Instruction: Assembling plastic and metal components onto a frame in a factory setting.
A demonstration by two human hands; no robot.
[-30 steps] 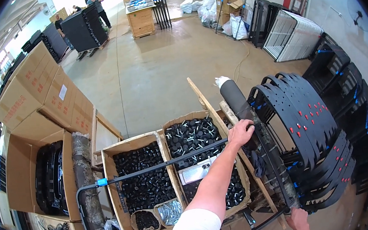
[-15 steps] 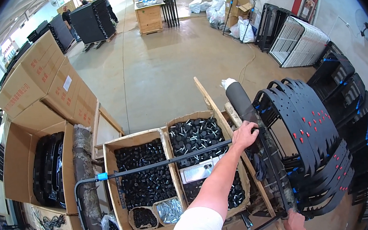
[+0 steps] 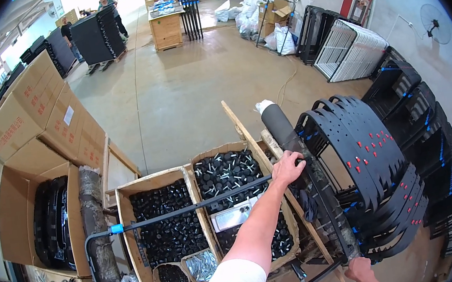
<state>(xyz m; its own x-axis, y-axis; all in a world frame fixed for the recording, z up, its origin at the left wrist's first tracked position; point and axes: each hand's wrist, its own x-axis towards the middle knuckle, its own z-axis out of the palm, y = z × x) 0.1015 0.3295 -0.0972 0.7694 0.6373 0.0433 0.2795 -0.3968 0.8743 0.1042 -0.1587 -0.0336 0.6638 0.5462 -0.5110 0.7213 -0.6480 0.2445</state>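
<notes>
A black tubular metal frame (image 3: pixel 205 203) lies across the boxes in front of me, with a blue band (image 3: pixel 116 229) near its left corner. My left hand (image 3: pixel 289 168) is wrapped round the frame's far right corner, the arm stretched over the boxes. Lower down, my right hand (image 3: pixel 360 269) is closed at the frame's near right corner; its fingers are partly hidden. The frame's right side rests along a worn, padded roll (image 3: pixel 329 207). Below the frame are a box of black plastic caps (image 3: pixel 171 225) and a box of black-headed bolts (image 3: pixel 229 168).
Curved black panels with red pieces (image 3: pixel 366 147) are stacked at the right. Cardboard boxes (image 3: pixel 40 123) stand at the left. A silver metal case (image 3: pixel 232 216) and a small box of metal pins (image 3: pixel 202 266) sit among the parts. A wooden strip (image 3: pixel 244 128) runs beside the roll.
The whole scene has shifted slightly left in view as my head turned. Both hands keep their hold on the frame, which looks otherwise unmoved.
</notes>
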